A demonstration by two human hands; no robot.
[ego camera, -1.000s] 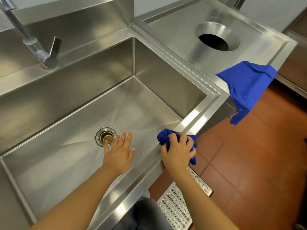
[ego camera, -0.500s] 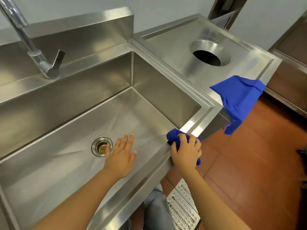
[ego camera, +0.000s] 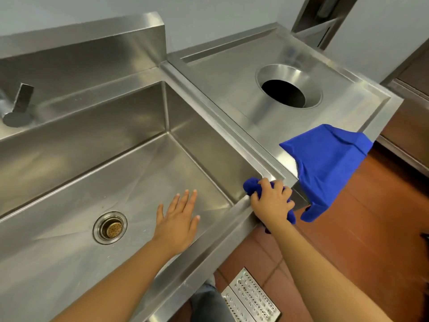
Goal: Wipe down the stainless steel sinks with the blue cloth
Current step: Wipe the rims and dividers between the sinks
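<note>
The person's right hand [ego camera: 271, 201] is gripping a bunched-up blue cloth [ego camera: 251, 185], its fingers curling over the wad and pressing it against the front right corner of the rim of the large rectangular stainless steel sink [ego camera: 204, 252], where the front edge is meeting the raised ridge on the right. Part of the cloth is sticking out toward the basin beyond the fingertips, and another bit is hanging below the hand, over the outer edge. The left hand [ego camera: 177, 219] is lying open inside the basin, palm down and fingers straight and slightly spread, holding nothing; whether it is touching the steel floor or hovering just above it cannot be told. The round metal drain strainer [ego camera: 110, 227] is sitting in the basin floor just to the left of that hand. A second, flat blue cloth [ego camera: 325, 168] is draping over the front edge of the adjoining stainless steel counter [ego camera: 220, 73], hanging down toward the red-brown tiled floor [ego camera: 359, 240]. A round dark opening [ego camera: 283, 92] is showing in that counter. A grey metal tap lever [ego camera: 19, 105] is standing at the far left, and a perforated metal floor grate [ego camera: 250, 300] is lying below the sink's front edge.
</note>
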